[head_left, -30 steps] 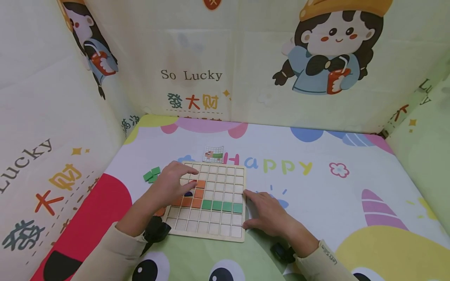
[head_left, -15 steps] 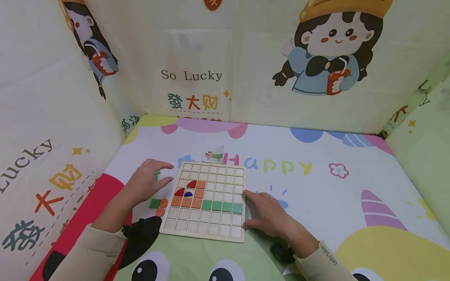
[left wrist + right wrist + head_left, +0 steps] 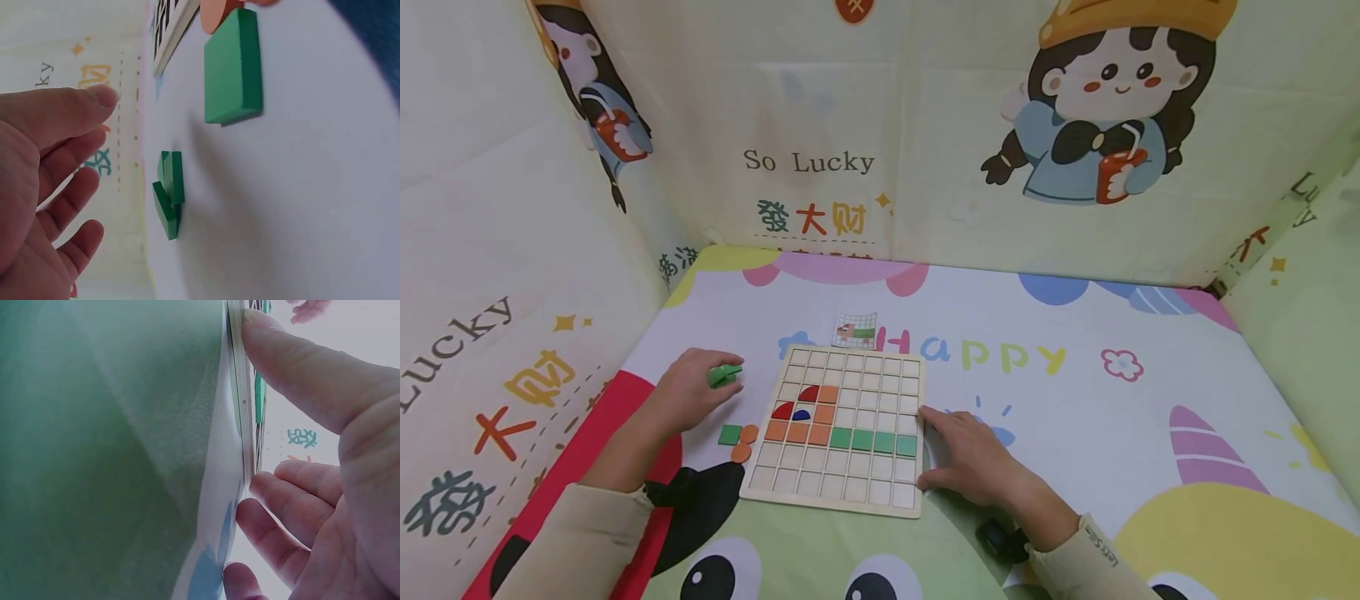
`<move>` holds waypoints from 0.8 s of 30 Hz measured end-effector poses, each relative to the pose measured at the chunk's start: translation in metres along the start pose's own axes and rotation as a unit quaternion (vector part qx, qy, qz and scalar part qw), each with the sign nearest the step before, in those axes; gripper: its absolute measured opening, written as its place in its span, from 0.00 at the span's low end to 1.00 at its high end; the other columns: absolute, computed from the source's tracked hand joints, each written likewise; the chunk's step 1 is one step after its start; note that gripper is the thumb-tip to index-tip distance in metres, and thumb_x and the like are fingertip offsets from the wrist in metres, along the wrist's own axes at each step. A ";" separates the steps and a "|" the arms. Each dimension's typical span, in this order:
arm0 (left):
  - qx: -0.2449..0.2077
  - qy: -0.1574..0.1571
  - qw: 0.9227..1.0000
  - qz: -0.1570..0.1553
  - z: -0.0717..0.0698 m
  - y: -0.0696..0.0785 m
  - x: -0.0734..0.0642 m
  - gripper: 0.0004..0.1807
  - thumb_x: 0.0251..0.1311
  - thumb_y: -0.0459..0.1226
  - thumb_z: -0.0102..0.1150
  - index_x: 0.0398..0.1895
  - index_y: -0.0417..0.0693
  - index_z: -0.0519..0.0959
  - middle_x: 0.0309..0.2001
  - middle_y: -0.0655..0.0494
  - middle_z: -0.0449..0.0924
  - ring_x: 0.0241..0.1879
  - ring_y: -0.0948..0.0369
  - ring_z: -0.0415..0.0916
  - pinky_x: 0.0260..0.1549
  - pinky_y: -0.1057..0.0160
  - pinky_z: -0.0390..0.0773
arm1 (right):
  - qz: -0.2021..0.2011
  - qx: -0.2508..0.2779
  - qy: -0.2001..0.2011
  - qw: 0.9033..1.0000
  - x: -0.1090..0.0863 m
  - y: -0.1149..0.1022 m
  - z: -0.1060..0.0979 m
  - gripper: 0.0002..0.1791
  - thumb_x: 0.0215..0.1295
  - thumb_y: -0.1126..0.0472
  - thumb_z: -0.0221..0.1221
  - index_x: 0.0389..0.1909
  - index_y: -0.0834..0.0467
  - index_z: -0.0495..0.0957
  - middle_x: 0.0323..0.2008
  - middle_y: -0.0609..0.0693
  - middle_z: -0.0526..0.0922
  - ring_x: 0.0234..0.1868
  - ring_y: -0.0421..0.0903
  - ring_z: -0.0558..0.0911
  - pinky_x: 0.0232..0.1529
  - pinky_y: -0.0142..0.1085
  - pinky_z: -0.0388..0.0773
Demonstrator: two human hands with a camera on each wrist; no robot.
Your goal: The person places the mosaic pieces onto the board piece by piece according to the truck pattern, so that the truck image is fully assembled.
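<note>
In the head view my left hand (image 3: pixel 688 387) is beside the board's left side, thumb and fingers apart around a small pile of green tiles (image 3: pixel 724 376). The left wrist view shows those green tiles (image 3: pixel 170 190) on the table, away from the relaxed fingers. My right hand (image 3: pixel 973 454) touches the right edge of the wooden grid board (image 3: pixel 831 505) with its thumb and fingertips, as the right wrist view also shows at the thumb (image 3: pixel 300 365). On the board are orange square tiles (image 3: pixel 797 432), red quarter-round tiles (image 3: pixel 809 393), a blue half-round piece (image 3: pixel 802 415) and a row of green tiles (image 3: pixel 862 439).
A single green square tile (image 3: pixel 729 434) and two orange round tiles (image 3: pixel 741 452) lie left of the board. A small pattern card (image 3: pixel 855 329) lies behind the board's far edge. Printed cloth (image 3: pixel 925 150) hangs around the table's back and sides.
My left hand has moved left from over the board to the green tile pile, uncovering the red and blue pieces. My right hand stays at the board's right edge.
</note>
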State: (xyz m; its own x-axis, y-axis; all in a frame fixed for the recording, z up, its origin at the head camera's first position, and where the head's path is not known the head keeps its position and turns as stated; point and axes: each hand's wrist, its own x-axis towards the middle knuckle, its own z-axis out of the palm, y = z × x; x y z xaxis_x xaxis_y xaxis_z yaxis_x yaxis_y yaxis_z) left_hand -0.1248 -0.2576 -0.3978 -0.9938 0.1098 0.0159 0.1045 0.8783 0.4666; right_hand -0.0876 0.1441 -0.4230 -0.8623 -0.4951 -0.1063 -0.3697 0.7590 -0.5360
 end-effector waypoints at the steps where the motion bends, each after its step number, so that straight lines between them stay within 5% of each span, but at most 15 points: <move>1: -0.001 -0.003 1.000 -0.002 0.000 -0.001 0.000 0.27 0.56 0.35 0.71 0.59 0.35 0.78 0.56 0.32 0.73 0.55 0.36 0.67 0.42 0.41 0.82 | 0.001 0.000 -0.001 1.000 0.000 0.000 0.000 0.51 0.48 0.47 0.77 0.72 0.62 0.65 0.64 0.57 0.75 0.62 0.58 0.71 0.60 0.57 0.67; 24: -0.004 -0.024 0.996 -0.087 -0.003 -0.033 0.001 0.33 0.58 0.36 0.70 0.64 0.30 0.71 0.60 0.28 0.69 0.60 0.31 0.64 0.45 0.42 0.81 | -0.002 -0.001 -0.002 1.000 0.001 0.001 0.000 0.51 0.50 0.47 0.76 0.72 0.61 0.65 0.65 0.57 0.74 0.63 0.58 0.71 0.61 0.57 0.66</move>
State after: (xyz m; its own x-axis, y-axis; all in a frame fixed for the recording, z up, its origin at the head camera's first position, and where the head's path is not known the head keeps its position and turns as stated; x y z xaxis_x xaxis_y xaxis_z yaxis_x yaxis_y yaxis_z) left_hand -0.1292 -0.2877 -0.4109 -0.9939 -0.0210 -0.1084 -0.0695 0.8820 0.4661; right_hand -0.0883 0.1444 -0.4239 -0.8599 -0.4991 -0.1072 -0.3736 0.7583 -0.5342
